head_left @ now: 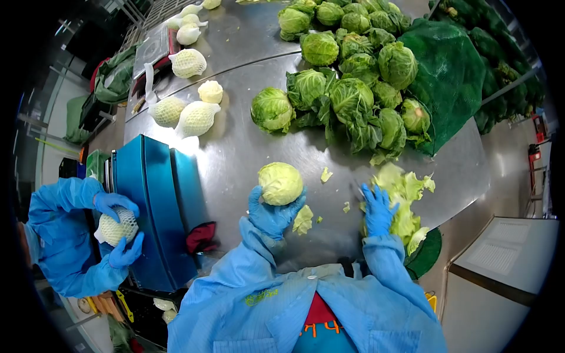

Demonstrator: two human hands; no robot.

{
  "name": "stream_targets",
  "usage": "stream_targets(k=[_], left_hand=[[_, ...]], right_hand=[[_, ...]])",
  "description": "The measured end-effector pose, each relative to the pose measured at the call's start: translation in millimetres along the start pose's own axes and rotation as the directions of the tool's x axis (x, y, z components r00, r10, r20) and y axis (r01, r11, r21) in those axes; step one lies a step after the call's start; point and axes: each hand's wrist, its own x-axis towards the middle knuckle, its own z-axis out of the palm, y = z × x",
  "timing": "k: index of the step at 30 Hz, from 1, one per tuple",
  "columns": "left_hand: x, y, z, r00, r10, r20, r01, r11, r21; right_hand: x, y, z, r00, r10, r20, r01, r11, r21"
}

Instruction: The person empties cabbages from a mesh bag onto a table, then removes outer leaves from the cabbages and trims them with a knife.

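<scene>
My left hand [274, 216], in a blue glove, cups a pale green trimmed cabbage [281, 182] from its near side, over the steel table. Fingers stretched out, my gloved right hand [378, 213] rests at the left edge of a heap of loose cabbage leaves [406, 197] and appears to touch them. A small torn leaf [303, 220] lies just right of my left hand, with smaller scraps around it. Beyond both hands sits a large pile of untrimmed cabbages [353, 97] with dark outer leaves.
A green mesh sack [447, 76] lies beside the pile. White net-wrapped cabbages [197, 117] stand at the table's left. A blue box-like machine [159, 206] is at the left edge, where a co-worker's gloved hands [120, 209] hold a netted cabbage [116, 226].
</scene>
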Motion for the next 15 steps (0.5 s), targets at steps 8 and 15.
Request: stream_targets(k=[8, 15], left_hand=[[4.3, -6.2, -10.1, 0.957, 0.105, -0.270, -0.079, 0.991, 0.107], [18.7, -31.0, -40.9, 0.858, 0.183, -0.480, -0.024, 0.948, 0.319]], right_hand=[[-40.8, 86.3, -28.3, 0.905, -0.055, -0.421, -0.045, 0.973, -0.225], [-22.8, -105.3, -27.8, 0.966, -0.256, -0.047, 0.179, 0.523, 0.833]])
